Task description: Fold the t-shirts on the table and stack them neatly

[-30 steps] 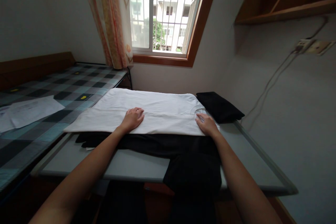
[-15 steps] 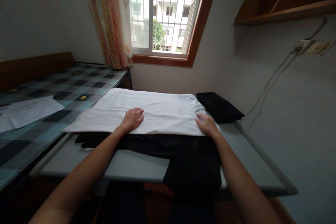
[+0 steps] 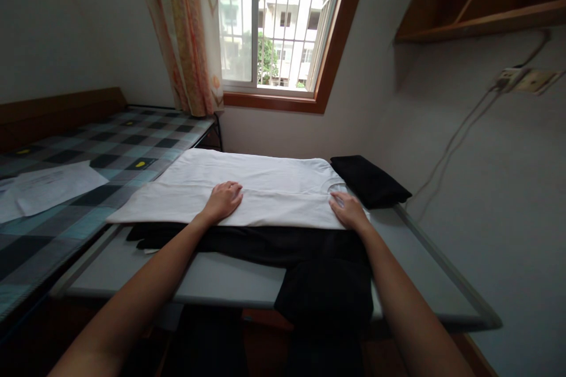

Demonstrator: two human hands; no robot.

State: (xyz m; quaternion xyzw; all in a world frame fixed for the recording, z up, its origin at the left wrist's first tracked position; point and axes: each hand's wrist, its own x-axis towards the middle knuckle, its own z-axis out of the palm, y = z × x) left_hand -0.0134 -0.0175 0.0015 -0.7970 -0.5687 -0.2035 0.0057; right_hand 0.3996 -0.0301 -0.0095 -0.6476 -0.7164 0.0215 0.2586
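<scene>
A white T-shirt [image 3: 260, 179] lies flat across a grey table [image 3: 407, 259], its collar to the right. My left hand [image 3: 223, 200] rests palm down on the shirt's near edge, fingers stretched out. My right hand [image 3: 347, 209] lies flat on the shirt by the collar, fingers extended. Under the shirt a black garment [image 3: 327, 283] spreads over the table, and part of it hangs off the front edge.
A folded black cloth [image 3: 369, 179] sits at the table's far right by the wall. To the left is a bed with a checked cover [image 3: 110, 153] and a white sheet of paper [image 3: 48, 185]. A window and curtain [image 3: 190, 29] stand behind; a wooden shelf is up right.
</scene>
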